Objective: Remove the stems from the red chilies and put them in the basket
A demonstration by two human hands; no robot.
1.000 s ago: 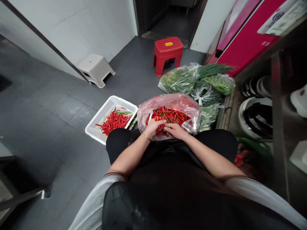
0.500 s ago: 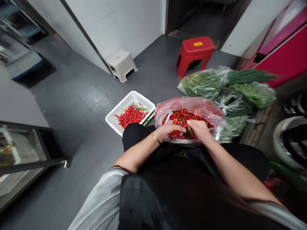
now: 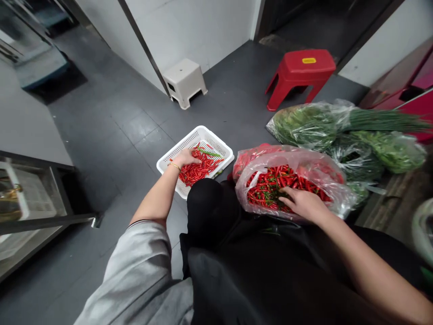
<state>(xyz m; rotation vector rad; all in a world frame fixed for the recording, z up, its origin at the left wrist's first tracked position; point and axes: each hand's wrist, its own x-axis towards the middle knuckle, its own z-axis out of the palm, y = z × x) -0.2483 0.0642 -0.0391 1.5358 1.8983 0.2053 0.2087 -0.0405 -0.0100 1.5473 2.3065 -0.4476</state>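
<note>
Over the white perforated basket point(image 3: 214, 135) is my left hand point(image 3: 186, 157), its fingers partly out of sight against the red chili peppers point(image 3: 199, 170) inside. It looks open, with no pepper clearly gripped. A longer green chili point(image 3: 209, 152) lies across the red ones. My right hand point(image 3: 302, 202) is in the mouth of a clear plastic bag point(image 3: 244, 187) and touches the heap of red chilies with green stems point(image 3: 267, 185). Its fingers are spread apart, and I see nothing held in them. The bag rests at my lap, just right of the basket.
Bagged leafy greens point(image 3: 307, 124) and long green stalks point(image 3: 385, 121) lie beyond the bag on the right. A red stool point(image 3: 304, 67) and a small white stool point(image 3: 186, 79) stand farther off. At left is a metal rack point(image 3: 50, 221).
My left hand has moved left from the chili bag to the basket. My right hand has gone from pinching among the chilies to spread fingers. The view has shifted left.
</note>
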